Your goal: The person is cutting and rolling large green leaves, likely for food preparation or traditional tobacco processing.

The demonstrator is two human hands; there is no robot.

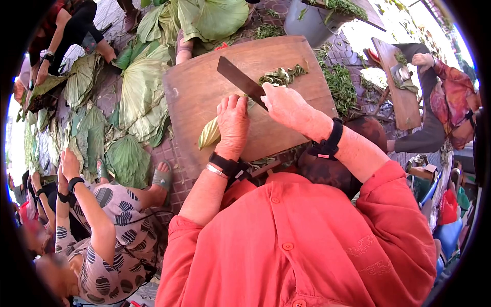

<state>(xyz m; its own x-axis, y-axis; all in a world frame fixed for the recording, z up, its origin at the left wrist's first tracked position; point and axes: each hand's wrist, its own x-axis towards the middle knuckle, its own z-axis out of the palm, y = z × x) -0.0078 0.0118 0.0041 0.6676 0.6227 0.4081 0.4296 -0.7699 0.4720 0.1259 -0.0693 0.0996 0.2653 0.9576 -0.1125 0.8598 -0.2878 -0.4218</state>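
Leaning over the wooden counter [194, 97], the person in red pins a rolled leaf [209, 134] flat under the left hand [232, 123]. The fingers are closed down on it, and the roll's free tail pokes out toward 7 o'clock. The right hand [286, 105] is wrapped tight round the handle of a knife [239, 79], whose dark blade slants away toward 10 o'clock. The edge comes down just beside the left fingertips, though I cannot tell whether it has bitten into the roll yet. Shreds [281, 77] lie in a small heap at 1 o'clock of the hands, near the counter's far edge.

From where I stand, the step looks like a thin slice off the roll's end. To do it well, I would tuck the left fingertips back so that knuckles, not tips, face the blade. The roll wants a firm squeeze so its layers do not slide. The blade should drop straight, with the left hand backing toward 7 o'clock a little for each cut. The heap lies close to the knife hand, so pushing it aside would give more room.

Big leaves [140, 89] are spread over the floor at 10 o'clock. A person in a patterned dress [102, 204] sits at 8 o'clock, well apart from the counter. Another person [450, 102] works at a second board at 3 o'clock, and a grey tub [307, 23] stands at 1 o'clock.
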